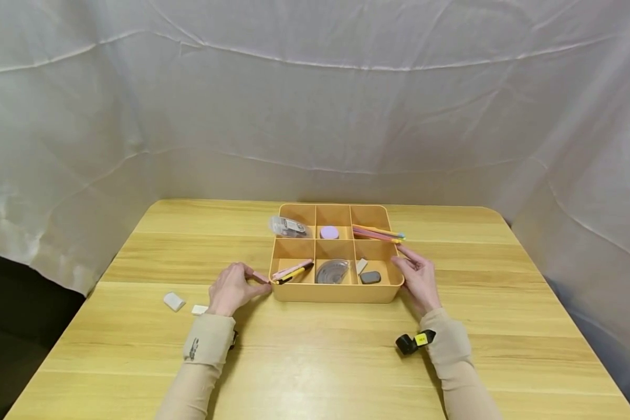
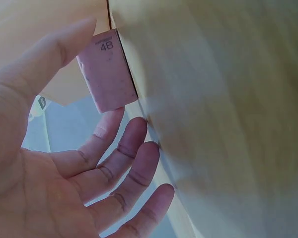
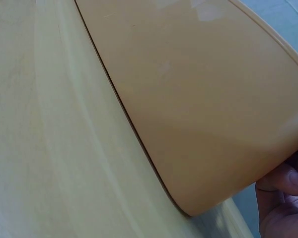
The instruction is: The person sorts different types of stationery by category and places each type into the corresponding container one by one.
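Note:
A tan six-compartment desk organizer (image 1: 336,293) stands on the table between the two hands. My left hand (image 1: 233,289), at its left side, pinches a pink eraser (image 2: 109,74) marked 4B between thumb and index finger; the other fingers are spread. My right hand (image 1: 419,281) grips the organizer's right wall, the thumb over the rim; most of its fingers are hidden in the right wrist view. Inside the organizer are a pink pen and a yellow pen (image 1: 294,272), a clear protractor (image 1: 332,272), a grey eraser (image 1: 370,277), a small white eraser (image 1: 361,266) and a round lilac item (image 1: 329,233).
Two white erasers, one nearer the left edge (image 1: 174,301) and one beside the left wrist (image 1: 199,310), lie on the wooden table (image 1: 315,361). A clear plastic package (image 1: 289,226) and several colored pencils (image 1: 376,234) stick out of the back compartments. White cloth (image 1: 315,116) hangs behind.

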{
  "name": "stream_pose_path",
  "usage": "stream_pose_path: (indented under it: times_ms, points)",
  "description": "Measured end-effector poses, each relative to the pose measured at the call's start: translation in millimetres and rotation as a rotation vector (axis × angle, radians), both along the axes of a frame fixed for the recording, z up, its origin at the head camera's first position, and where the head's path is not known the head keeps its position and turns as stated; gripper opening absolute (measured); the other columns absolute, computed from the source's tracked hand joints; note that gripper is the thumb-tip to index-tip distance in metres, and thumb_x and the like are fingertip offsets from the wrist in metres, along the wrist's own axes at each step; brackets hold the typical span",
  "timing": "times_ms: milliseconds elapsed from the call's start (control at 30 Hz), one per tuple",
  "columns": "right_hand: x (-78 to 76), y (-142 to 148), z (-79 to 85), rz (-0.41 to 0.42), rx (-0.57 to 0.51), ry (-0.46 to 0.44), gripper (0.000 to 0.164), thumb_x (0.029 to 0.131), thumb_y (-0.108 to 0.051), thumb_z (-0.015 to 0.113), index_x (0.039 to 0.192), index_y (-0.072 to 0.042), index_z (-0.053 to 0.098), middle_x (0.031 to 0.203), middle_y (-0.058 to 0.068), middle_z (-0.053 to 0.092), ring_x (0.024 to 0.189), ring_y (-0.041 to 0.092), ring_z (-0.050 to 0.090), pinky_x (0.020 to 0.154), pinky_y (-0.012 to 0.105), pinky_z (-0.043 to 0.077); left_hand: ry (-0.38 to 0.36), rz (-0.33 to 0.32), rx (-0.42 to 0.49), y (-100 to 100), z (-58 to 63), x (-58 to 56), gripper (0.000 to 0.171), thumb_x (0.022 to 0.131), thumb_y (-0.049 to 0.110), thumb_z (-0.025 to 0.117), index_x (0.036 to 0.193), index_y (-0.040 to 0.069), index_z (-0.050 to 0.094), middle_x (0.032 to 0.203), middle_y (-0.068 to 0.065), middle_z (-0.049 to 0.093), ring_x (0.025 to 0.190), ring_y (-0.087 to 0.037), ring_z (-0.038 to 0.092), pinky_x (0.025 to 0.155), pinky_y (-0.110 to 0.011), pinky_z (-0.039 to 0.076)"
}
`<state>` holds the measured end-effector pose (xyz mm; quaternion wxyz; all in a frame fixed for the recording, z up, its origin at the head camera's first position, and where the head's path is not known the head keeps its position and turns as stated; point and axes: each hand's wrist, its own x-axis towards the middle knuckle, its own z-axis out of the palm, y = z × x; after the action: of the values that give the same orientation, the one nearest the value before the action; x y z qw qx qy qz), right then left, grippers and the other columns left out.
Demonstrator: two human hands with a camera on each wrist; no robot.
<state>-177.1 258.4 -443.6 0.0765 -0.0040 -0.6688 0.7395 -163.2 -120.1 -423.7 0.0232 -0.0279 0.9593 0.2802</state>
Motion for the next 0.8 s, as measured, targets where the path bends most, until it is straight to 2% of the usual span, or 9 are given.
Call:
stream_pose_path:
  times_ms: [200,400,600,800]
  points:
    - [-0.1,-0.7,-0.1,-0.004,-0.003,0.001,0.052,0.091,-0.005,0.063,0.137,0.012,0.044,0.069,-0.01,0.068,0.046,0.003,0.045,0.036,0.01,0.037,0.027,0.037,0.103,-0.1,0.4,2.3,0.029,0.07,0.034,0.081,0.091,0.016,0.073,0.102,-0.007,0.069,0.092,-0.025,0.059,0.078,-0.045,0.049]
    - [0.7,-0.7,0.4,-0.018,0.01,-0.001,0.049,0.091,-0.004,0.062,0.136,0.01,0.047,0.069,-0.011,0.068,0.044,0.002,0.043,0.035,0.01,0.036,0.144,0.025,0.208,0.3,-0.3,2.9,0.025,0.068,0.021,0.082,0.088,0.009,0.073,0.089,-0.009,0.073,0.081,-0.024,0.063,0.077,-0.043,0.052]
    - [1.7,-0.7,1.3,-0.015,0.016,0.0,0.05,0.091,-0.004,0.062,0.136,0.011,0.046,0.07,-0.012,0.069,0.051,0.004,0.052,0.037,0.011,0.041,0.266,0.011,0.235,-1.4,0.2,2.7,0.019,0.072,0.02,0.079,0.086,0.009,0.074,0.089,-0.013,0.073,0.082,-0.027,0.066,0.08,-0.046,0.052]
    - [1.1,-1.2,1.3,-0.016,0.017,-0.003,0.05,0.091,-0.004,0.062,0.136,0.01,0.046,0.068,-0.012,0.068,0.046,0.002,0.047,0.035,0.011,0.037,0.324,0.006,0.263,-1.9,2.0,2.2,0.016,0.076,0.022,0.077,0.086,0.01,0.074,0.092,-0.014,0.073,0.088,-0.03,0.065,0.085,-0.049,0.048]
